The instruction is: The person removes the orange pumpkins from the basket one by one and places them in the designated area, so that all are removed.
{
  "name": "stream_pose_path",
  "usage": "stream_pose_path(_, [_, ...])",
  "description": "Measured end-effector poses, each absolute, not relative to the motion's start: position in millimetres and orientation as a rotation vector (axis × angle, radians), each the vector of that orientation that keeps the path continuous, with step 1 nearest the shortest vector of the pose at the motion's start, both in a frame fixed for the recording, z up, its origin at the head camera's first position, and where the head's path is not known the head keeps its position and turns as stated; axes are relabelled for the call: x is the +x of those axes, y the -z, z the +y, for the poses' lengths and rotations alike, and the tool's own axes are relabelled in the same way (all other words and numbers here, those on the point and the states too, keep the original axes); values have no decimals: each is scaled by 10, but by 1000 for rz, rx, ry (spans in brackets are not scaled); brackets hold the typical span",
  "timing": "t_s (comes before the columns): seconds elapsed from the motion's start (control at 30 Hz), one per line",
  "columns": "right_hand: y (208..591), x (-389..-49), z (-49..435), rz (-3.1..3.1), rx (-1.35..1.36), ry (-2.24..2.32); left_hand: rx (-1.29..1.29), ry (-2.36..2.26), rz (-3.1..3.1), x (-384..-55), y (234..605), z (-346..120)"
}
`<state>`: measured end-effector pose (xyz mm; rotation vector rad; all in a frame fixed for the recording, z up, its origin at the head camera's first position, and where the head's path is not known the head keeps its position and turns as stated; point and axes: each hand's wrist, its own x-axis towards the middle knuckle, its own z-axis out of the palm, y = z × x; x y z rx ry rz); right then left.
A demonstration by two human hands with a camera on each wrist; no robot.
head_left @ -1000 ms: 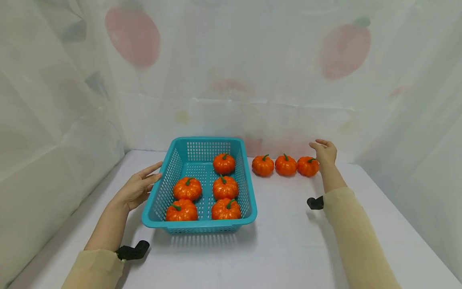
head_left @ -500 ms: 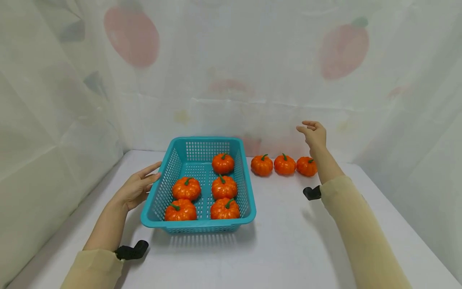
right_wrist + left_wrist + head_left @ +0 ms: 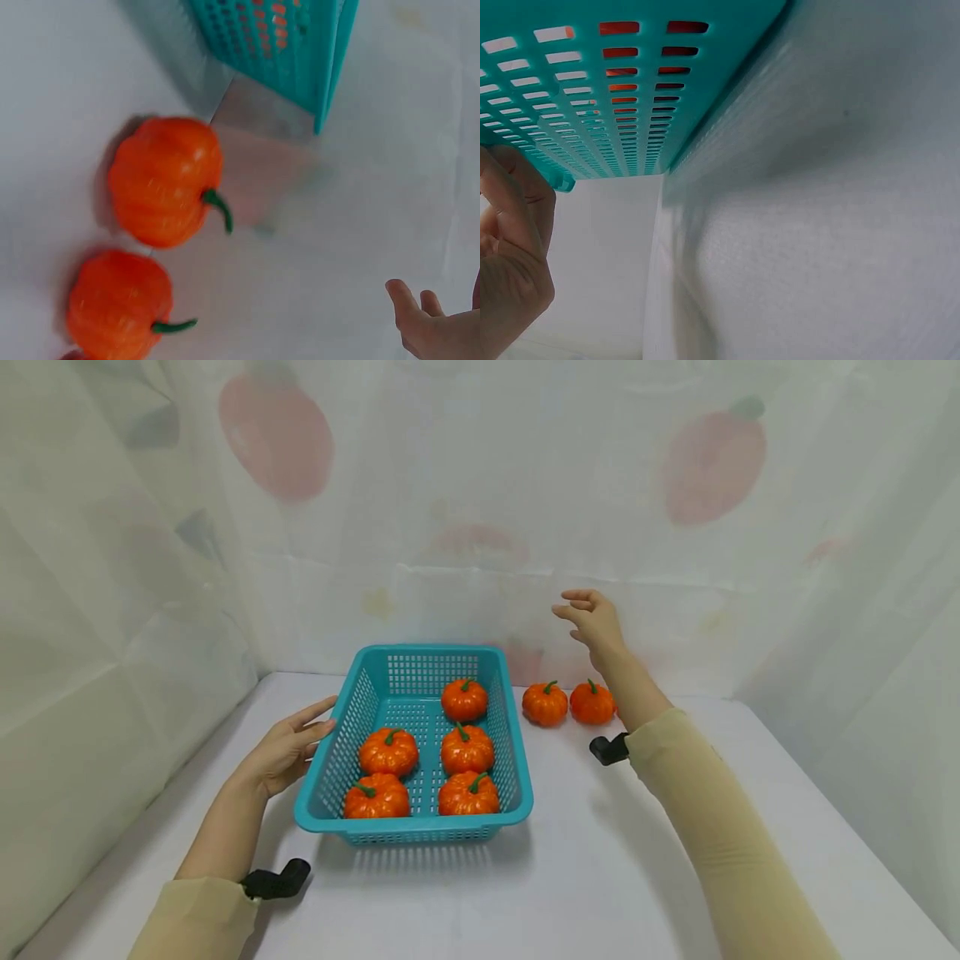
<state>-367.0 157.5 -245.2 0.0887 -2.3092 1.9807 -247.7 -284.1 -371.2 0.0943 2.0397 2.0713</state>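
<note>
A turquoise perforated basket (image 3: 414,828) holds several small orange pumpkins (image 3: 388,752) with green stems. My left hand (image 3: 281,752) rests against the outside of its left rim, fingers loosely bent. In the left wrist view, that hand (image 3: 514,240) has its fingertips up under the rim. My right hand (image 3: 596,620) is raised behind and above the pumpkins right of the basket, with nothing in its fingers. Nearest the basket is one pumpkin (image 3: 545,704); beside it sits another pumpkin (image 3: 592,702). A third is mostly hidden by my right forearm.
A white-covered table (image 3: 555,860) bears everything. Behind it hangs a pale cloth backdrop (image 3: 480,460) with faded fruit prints, close to the basket's far side. More cloth walls off the left and right sides.
My right hand has risen from beside the rightmost pumpkin and moved left, and its forearm now covers that pumpkin. My left hand, the basket and the pumpkins stay put.
</note>
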Motion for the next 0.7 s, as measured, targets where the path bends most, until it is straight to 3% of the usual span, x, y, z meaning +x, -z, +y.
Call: stream_pose_path(0.7, [2359,-3471,653,-2306,562,-2195,95,-2104,2011,-2488,3724,-2814])
